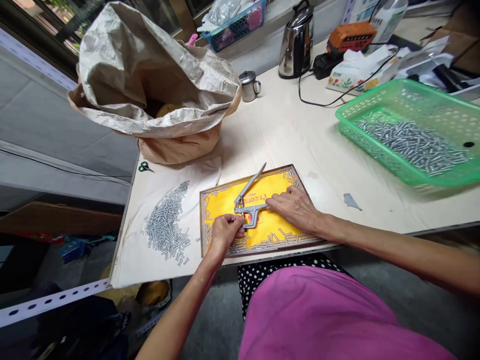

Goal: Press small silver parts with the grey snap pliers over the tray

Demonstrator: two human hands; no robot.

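A grey metal hand press pliers with a C-shaped jaw and a small spring lies over a shallow tray with a yellow bottom. Its upper lever stands raised at an angle. My right hand is closed around the end of the lower handle. At the jaw, the fingertips of my left hand are pinched together; whatever they hold is too small and hidden to make out. Small metal pins lie along the tray's edges, most of them at the near side.
Left of the tray is a heap of metal pins, with green-handled scissors behind it. A large open woven sack stands at the back left. A green basket of pins sits right; a steel kettle and lidded cup stand behind.
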